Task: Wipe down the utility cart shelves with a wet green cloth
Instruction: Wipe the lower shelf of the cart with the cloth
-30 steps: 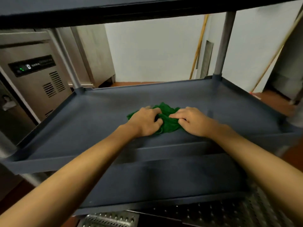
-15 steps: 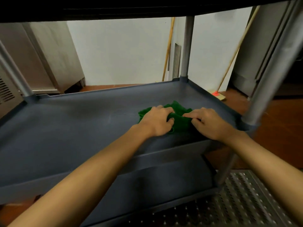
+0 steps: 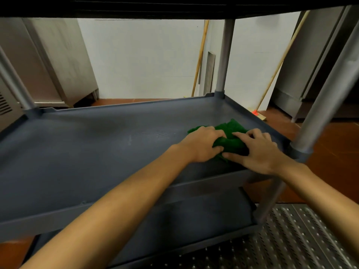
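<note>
Gripping the green cloth (image 3: 232,129) on the middle shelf (image 3: 97,152)

Crumpled and nubby, it sits near the right end of smooth, raised-rim grey plastic; the left hand (image 3: 204,145) curls its fingers round it, the right hand (image 3: 261,152) pinches it between thumb and fingers

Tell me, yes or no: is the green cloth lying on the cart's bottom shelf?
No: the left hand and right hand hold the green cloth on the middle shelf.

Leftward: middle shelf (image 3: 87,156) lies bare, wide room to sweep.
Overhead: top shelf (image 3: 174,8) caps the reach.
Right: raised rim (image 3: 265,129) and near post (image 3: 328,88) block.
Far corner: back post (image 3: 224,55).
</note>
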`<action>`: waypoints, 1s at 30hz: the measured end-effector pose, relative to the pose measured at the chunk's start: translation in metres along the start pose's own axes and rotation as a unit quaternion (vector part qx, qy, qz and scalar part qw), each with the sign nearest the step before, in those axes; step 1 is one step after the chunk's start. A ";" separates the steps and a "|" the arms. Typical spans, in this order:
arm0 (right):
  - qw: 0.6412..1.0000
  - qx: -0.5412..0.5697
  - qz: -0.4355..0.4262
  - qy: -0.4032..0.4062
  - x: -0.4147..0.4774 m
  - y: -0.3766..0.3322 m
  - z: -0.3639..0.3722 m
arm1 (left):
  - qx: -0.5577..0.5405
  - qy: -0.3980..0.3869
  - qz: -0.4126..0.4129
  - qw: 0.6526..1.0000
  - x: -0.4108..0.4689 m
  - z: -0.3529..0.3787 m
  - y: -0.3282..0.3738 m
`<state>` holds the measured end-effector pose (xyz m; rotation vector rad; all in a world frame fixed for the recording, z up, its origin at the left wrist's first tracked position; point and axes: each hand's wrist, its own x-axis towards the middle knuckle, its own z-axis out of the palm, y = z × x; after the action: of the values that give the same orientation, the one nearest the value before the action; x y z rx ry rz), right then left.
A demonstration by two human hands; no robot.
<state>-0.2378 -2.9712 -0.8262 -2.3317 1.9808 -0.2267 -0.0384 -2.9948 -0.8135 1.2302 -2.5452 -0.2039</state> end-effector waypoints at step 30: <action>0.955 0.050 -0.189 0.225 0.196 -0.193 -0.080 | 0.251 0.175 -0.178 0.935 -0.065 -0.187 -0.196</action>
<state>-0.0316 -3.1291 -0.7051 -2.7550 1.5876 -0.9343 0.2069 -3.0650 -0.7012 1.7257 -2.1067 0.5774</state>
